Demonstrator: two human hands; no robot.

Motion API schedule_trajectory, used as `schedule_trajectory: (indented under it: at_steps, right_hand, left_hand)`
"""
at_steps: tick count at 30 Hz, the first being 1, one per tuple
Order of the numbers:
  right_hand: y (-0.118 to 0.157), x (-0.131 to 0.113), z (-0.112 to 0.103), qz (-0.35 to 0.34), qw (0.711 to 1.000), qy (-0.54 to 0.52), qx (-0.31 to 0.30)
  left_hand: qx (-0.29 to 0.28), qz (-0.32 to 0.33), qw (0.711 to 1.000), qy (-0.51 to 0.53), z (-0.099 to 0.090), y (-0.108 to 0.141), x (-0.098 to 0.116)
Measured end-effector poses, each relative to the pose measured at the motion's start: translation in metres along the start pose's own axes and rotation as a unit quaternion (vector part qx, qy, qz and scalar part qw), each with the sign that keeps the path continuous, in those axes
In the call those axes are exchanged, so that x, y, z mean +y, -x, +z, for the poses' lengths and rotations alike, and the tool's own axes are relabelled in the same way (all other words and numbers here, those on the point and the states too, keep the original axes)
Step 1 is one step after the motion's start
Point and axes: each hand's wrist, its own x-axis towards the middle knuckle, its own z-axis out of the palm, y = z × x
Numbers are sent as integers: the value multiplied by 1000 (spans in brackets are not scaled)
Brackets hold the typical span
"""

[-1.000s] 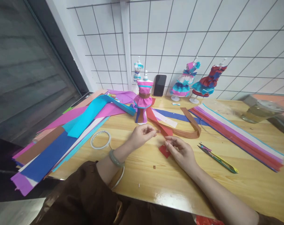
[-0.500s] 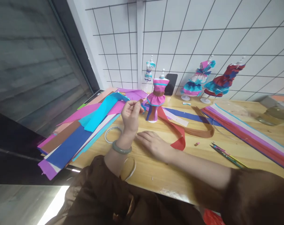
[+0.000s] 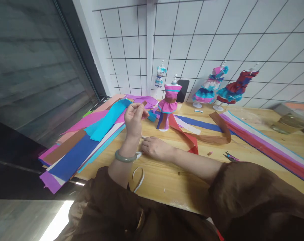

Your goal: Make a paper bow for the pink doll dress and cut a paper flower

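Observation:
My left hand (image 3: 133,121) is raised over the table, thumb and fingers pinching a small piece of brown paper (image 3: 144,103). Just below it, my right hand (image 3: 155,148) lies low on the tabletop with its fingers curled on a roll of white tape (image 3: 139,155); my left wrist hides most of that roll. In front of both hands stands a small dress form (image 3: 170,100) in a pink, brown and blue paper dress. A scrap of blue paper (image 3: 152,116) lies beside its base.
Coloured paper strips (image 3: 74,155) are piled at left. Red (image 3: 184,132) and brown strips (image 3: 212,138) trail right of the form. Scissors (image 3: 230,156) lie partly under my right sleeve. A phone (image 3: 183,90) and more dressed forms (image 3: 207,85) stand along the wall.
My right hand has slid left, and the tape roll has moved from left of my wrist to its fingers. My left hand has shifted slightly left, the brown piece now showing more clearly.

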Motion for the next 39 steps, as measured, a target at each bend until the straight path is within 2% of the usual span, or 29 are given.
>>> schedule_trajectory:
  at_steps: [5, 9, 17, 22, 25, 30, 35, 39]
  right_hand:
    - [55, -25, -22, 73, 996, 46, 0]
    - [73, -52, -25, 112, 991, 73, 1]
    - [83, -72, -30, 162, 982, 91, -14]
    - [94, -79, -32, 183, 980, 74, -17]
    - [101, -83, -30, 194, 979, 64, -1]
    - [115, -91, -25, 210, 976, 49, 27]
    - [122, -97, -23, 220, 974, 55, 24]
    - [124, -97, -27, 219, 973, 70, 31]
  left_hand:
    - [-90, -60, 993, 41, 5, 6, 4]
    - [-143, -122, 980, 71, 11, 12, -3]
    - [-110, -236, 950, 175, 6, 0, -9]
    - [-157, -327, 909, 206, 10, -6, 4]
    - [-161, -331, 900, 234, 11, -10, 17]
    - [-114, -277, 910, 287, 6, -21, 45]
    - [-49, -243, 940, 232, 3, -20, 65]
    - [-44, -261, 945, 191, -4, -9, 74]
